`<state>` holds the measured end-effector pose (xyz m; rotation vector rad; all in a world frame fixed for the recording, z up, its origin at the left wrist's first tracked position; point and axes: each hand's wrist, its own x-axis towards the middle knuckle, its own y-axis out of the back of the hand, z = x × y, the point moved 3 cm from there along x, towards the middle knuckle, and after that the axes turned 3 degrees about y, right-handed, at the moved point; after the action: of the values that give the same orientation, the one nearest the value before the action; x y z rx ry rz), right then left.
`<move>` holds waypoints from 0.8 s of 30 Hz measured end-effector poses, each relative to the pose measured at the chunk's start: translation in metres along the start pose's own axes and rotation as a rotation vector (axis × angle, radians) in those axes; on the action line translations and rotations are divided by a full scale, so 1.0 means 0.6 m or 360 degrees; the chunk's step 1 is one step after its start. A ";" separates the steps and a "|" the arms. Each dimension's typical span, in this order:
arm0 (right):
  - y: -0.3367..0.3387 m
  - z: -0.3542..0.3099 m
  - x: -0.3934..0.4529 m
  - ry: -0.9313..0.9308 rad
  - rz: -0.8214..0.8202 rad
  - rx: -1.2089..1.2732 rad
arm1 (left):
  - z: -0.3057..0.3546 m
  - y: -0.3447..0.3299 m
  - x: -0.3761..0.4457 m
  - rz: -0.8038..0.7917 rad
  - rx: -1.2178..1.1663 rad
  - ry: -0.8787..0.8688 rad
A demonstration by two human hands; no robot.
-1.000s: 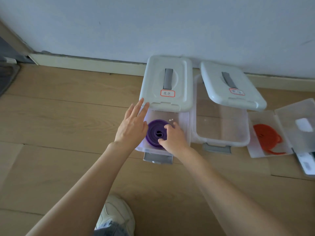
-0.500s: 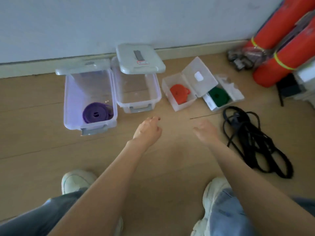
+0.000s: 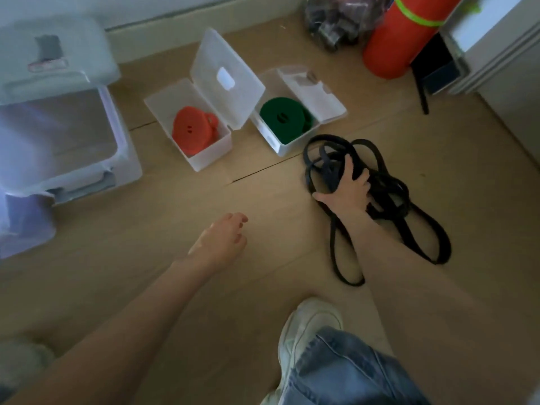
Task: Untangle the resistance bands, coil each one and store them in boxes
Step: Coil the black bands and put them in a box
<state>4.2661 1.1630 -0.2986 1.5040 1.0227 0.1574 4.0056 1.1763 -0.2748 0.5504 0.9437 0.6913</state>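
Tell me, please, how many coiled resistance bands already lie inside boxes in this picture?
2. The orange coiled band lies in the left small white box; the green coiled band lies in the right small white box. The blurred clear bins at far left may hide another.

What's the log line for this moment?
right hand: grips black band | left hand: free | orange band, green band: boxed
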 end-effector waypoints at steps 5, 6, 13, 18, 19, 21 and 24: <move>-0.009 -0.006 -0.034 0.0183 0.0247 0.0069 | 0.001 -0.012 0.005 0.0057 -0.0200 0.0081; -0.012 -0.018 -0.046 0.0226 0.0215 0.0136 | 0.001 -0.009 0.002 0.0082 -0.0301 0.0117; -0.043 -0.143 -0.216 0.0428 -0.0323 0.0839 | -0.029 0.033 -0.076 0.0126 -0.1329 0.0614; -0.046 -0.201 -0.351 0.0330 -0.1145 0.1230 | -0.081 0.086 -0.186 0.0293 -0.1329 0.0442; -0.043 -0.210 -0.372 0.0383 -0.1282 0.1255 | -0.092 0.095 -0.208 0.0281 -0.1377 0.0408; -0.033 -0.228 -0.401 0.0495 -0.1432 0.1266 | -0.115 0.107 -0.242 0.0253 -0.1521 0.0383; -0.025 -0.247 -0.409 0.0614 -0.1211 0.0933 | -0.154 0.115 -0.270 0.0261 -0.1457 0.0493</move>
<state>4.0185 1.1077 -0.1640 1.5037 2.0100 -0.4451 3.8402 1.1138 -0.1847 -0.3044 0.7606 1.2757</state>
